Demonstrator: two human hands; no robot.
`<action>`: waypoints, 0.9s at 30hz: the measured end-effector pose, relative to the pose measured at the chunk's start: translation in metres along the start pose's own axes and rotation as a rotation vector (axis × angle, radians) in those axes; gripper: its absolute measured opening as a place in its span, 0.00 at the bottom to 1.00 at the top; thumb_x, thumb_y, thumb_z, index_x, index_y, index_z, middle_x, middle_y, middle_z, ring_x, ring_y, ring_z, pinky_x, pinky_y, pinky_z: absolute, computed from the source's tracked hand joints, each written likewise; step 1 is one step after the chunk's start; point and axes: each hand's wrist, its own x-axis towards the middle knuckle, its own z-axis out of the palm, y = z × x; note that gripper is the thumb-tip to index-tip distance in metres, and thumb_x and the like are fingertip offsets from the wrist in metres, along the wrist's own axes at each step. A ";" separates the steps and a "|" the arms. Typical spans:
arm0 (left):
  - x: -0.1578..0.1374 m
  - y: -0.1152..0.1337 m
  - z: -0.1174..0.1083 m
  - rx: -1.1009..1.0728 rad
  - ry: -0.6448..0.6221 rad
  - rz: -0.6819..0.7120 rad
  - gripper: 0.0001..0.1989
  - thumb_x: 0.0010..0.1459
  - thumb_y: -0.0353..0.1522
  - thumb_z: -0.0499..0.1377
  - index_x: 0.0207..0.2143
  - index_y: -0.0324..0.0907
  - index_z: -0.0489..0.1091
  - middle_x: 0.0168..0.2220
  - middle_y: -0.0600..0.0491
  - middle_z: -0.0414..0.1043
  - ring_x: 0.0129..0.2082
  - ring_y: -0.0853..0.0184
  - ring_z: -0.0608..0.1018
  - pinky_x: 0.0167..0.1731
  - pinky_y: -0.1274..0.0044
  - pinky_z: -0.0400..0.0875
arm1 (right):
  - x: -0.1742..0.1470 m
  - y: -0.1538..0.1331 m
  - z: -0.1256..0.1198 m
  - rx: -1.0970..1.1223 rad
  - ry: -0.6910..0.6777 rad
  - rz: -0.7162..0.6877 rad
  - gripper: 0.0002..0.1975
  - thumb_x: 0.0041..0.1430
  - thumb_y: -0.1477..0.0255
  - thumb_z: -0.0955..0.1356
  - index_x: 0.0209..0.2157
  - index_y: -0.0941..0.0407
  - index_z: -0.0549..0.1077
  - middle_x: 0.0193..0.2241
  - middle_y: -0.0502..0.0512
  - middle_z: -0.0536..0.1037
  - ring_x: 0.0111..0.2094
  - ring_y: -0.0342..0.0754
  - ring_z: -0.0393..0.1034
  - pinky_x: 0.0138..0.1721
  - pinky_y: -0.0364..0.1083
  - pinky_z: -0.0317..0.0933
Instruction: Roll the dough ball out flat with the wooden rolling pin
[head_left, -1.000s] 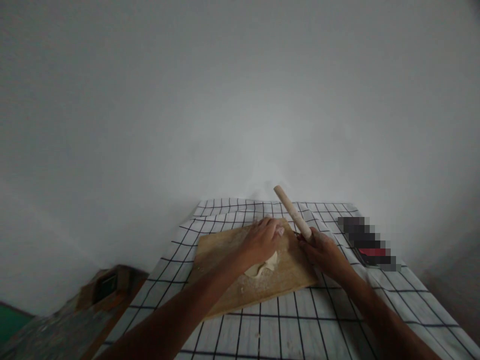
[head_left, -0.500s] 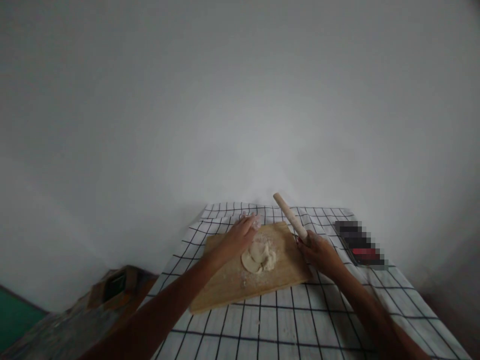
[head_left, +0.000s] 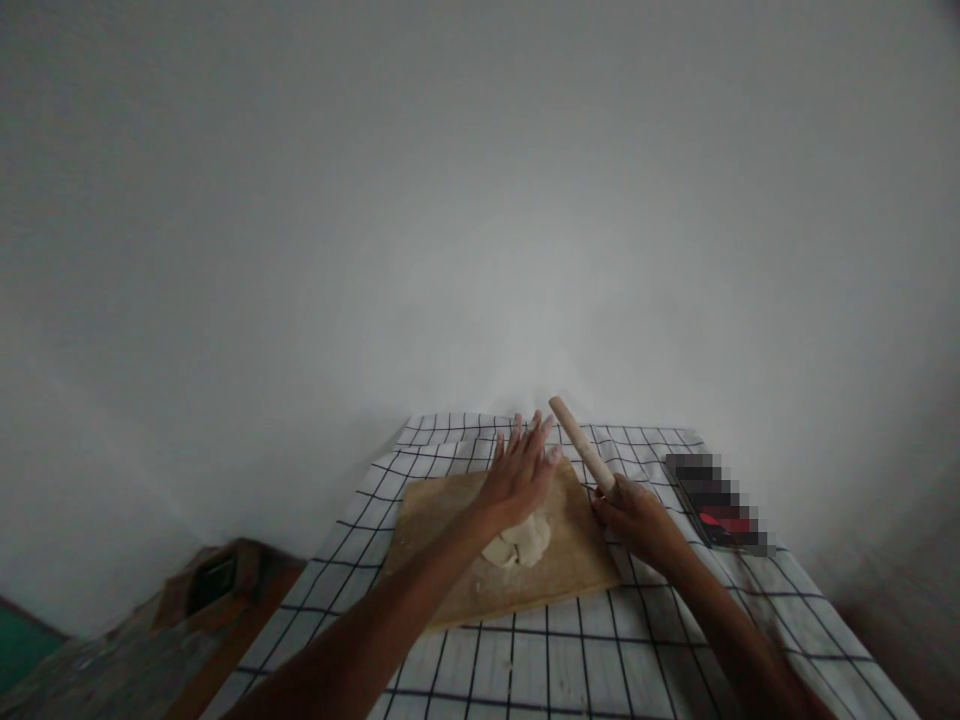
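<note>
A pale wall [head_left: 480,220] fills the upper frame, met below by a checked tablecloth [head_left: 570,650] on which a wooden board [head_left: 581,560] is laid at lower centre. A brown box [head_left: 225,585] is seen at lower left; at lower right, a pixelated object [head_left: 716,500] is set apart from the board. The left hand [head_left: 523,475] is held open, fingers spread, nothing gripped; whether the dough is touched cannot be told. By the right hand [head_left: 634,515], one end of a rolling pin [head_left: 581,440] is clasped, the other pointed up and left. On the board's middle, the dough [head_left: 517,548] is partly blocked from view by the left hand; shaping appears only partly done, folds and an uneven edge being left.
</note>
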 end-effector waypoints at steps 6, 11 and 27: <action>-0.005 -0.014 -0.016 -0.202 0.059 -0.107 0.30 0.74 0.44 0.33 0.68 0.44 0.57 0.70 0.43 0.60 0.71 0.58 0.61 0.66 0.60 0.61 | -0.001 -0.008 -0.003 -0.044 0.048 0.005 0.09 0.65 0.65 0.65 0.35 0.54 0.73 0.28 0.54 0.78 0.30 0.50 0.73 0.29 0.44 0.54; -0.023 -0.044 -0.076 -0.220 0.142 -0.146 0.26 0.73 0.43 0.38 0.62 0.44 0.65 0.64 0.48 0.68 0.66 0.63 0.68 0.65 0.67 0.62 | 0.001 -0.004 0.002 -0.134 0.125 -0.034 0.11 0.67 0.60 0.64 0.38 0.52 0.70 0.27 0.52 0.76 0.29 0.50 0.71 0.29 0.44 0.51; -0.095 -0.025 -0.046 -0.155 -0.032 -0.230 0.22 0.58 0.29 0.54 0.55 0.41 0.71 0.55 0.41 0.76 0.55 0.52 0.77 0.54 0.63 0.71 | -0.002 -0.008 0.006 -0.294 0.044 -0.015 0.14 0.71 0.60 0.62 0.37 0.55 0.69 0.30 0.56 0.79 0.33 0.51 0.74 0.31 0.45 0.52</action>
